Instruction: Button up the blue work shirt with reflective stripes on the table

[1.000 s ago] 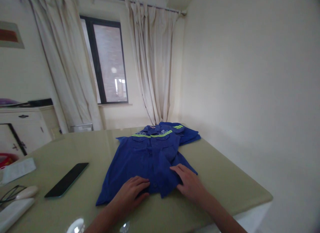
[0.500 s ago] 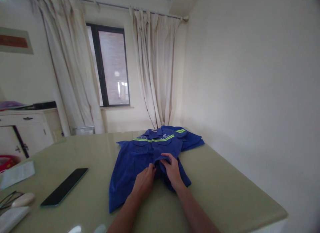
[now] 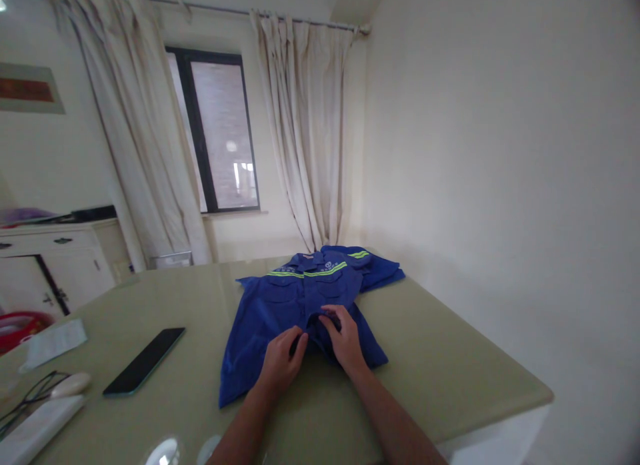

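Observation:
A blue short-sleeved work shirt with yellow-green reflective stripes lies front side up on the table, its collar at the far end. My right hand grips the shirt's front edge near the hem, where the cloth is lifted into a fold. Just to its left, my left hand is at the lower front of the shirt, thumb and curled fingers apart with a gap between them. Its fingertips are partly hidden, and I see no cloth pinched there.
To the left lie a black phone, a paper sheet, glasses, a pale computer mouse and a white box-like object. A wall runs along the table's right side. Curtains hang behind.
My left thumb and fingers have parted and the hand has drawn slightly back left from the shirt's edge. My right hand stays on the lifted cloth. The camera view has shifted slightly.

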{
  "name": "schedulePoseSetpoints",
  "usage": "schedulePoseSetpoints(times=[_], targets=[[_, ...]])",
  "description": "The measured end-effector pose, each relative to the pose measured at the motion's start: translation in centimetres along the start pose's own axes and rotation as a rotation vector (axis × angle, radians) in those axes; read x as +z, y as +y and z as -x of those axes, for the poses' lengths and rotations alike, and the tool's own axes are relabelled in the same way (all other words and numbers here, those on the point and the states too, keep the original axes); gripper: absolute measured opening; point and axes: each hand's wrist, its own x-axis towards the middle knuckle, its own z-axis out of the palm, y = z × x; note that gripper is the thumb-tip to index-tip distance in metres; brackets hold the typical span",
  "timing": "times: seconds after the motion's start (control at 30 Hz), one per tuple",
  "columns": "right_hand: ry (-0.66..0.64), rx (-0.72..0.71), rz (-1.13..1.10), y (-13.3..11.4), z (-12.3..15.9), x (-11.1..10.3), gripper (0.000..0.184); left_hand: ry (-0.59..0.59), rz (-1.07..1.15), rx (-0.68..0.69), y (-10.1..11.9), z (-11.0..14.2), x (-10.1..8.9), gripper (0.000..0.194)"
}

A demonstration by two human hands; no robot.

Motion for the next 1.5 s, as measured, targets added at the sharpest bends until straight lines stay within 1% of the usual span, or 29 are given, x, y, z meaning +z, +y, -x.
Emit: schedulePoseSetpoints(times=[0.07, 0.13, 0.2, 0.27, 0.37, 0.47, 0.57, 0.67, 0.8, 0.9, 0.97, 1.03, 1.1, 1.17, 1.2, 1.23, 1.3, 1.43, 1.5], targets=[[-0.06, -0.067, -0.013, -0.3, 0.2, 0.1, 0.016, -0.009, -0.002, -0.001, 0.2, 0.1, -0.2, 0.02], [-0.158, -0.101, -0.016, -0.4, 0.5, 0.2, 0.011, -0.033, -0.027, 0.02, 0.4, 0.2, -0.2, 0.016], [-0.241, -0.104, -0.021, -0.5, 0.7, 0.4, 0.011, -0.065, -0.047, 0.046, 0.6, 0.2, -0.3, 0.02], [-0.281, -0.082, -0.029, -0.5, 0.9, 0.5, 0.014, -0.081, -0.045, 0.052, 0.9, 0.1, -0.3, 0.023], [-0.286, -0.06, -0.049, -0.2, 1.0, 0.6, 0.019, -0.085, -0.007, 0.029, 1.3, 0.0, -0.4, 0.023], [-0.303, -0.057, -0.063, 0.0, 0.9, 0.6, 0.019, -0.076, 0.02, -0.002, 1.2, -0.2, -0.4, 0.024], [-0.307, -0.021, -0.046, -0.1, 0.8, 0.6, 0.018, -0.01, 0.021, -0.069, 0.6, -0.2, -0.2, 0.03], [-0.248, -0.004, 0.014, -0.1, 0.7, 0.7, 0.018, 0.048, 0.034, -0.118, 0.1, -0.2, 0.1, 0.026], [-0.2, -0.04, 0.084, 0.1, 0.8, 0.7, 0.011, -0.016, 0.069, -0.14, 0.0, -0.1, 0.3, 0.013], [-0.224, -0.037, 0.058, 0.2, 0.9, 0.7, 0.01, -0.062, 0.116, -0.141, 0.2, -0.2, 0.2, 0.011], [-0.248, -0.026, 0.017, 0.1, 0.9, 0.8, 0.012, -0.064, 0.186, -0.138, 0.2, -0.3, 0.1, 0.015], [-0.247, -0.011, -0.008, -0.1, 0.8, 0.8, 0.016, 0.003, 0.28, -0.166, 0.1, -0.6, -0.1, 0.025], [-0.23, 0.002, -0.001, -0.1, 0.8, 0.8, 0.02, 0.138, 0.349, -0.232, -0.3, -0.9, -0.2, 0.032], [-0.244, 0.012, 0.024, -0.1, 0.8, 0.8, 0.021, 0.249, 0.375, -0.287, -0.7, -1.1, -0.2, 0.035], [-0.261, 0.015, 0.034, 0.0, 0.8, 0.8, 0.022, 0.267, 0.38, -0.291, -0.8, -1.1, -0.2, 0.034], [-0.277, 0.016, 0.042, 0.1, 0.8, 0.8, 0.022, 0.262, 0.385, -0.281, -0.9, -1.2, -0.1, 0.033], [-0.272, 0.018, 0.052, 0.4, 0.8, 0.9, 0.023, 0.207, 0.404, -0.241, -0.9, -1.1, 0.0, 0.029], [-0.125, 0.047, 0.043, 1.0, 0.7, 1.1, 0.024, 0.004, 0.419, -0.176, -0.4, -0.7, 0.2, 0.019], [-0.09, 0.07, 0.029, 1.1, 0.6, 1.1, 0.022, -0.067, 0.379, -0.15, -0.3, -0.5, 0.3, 0.015]])
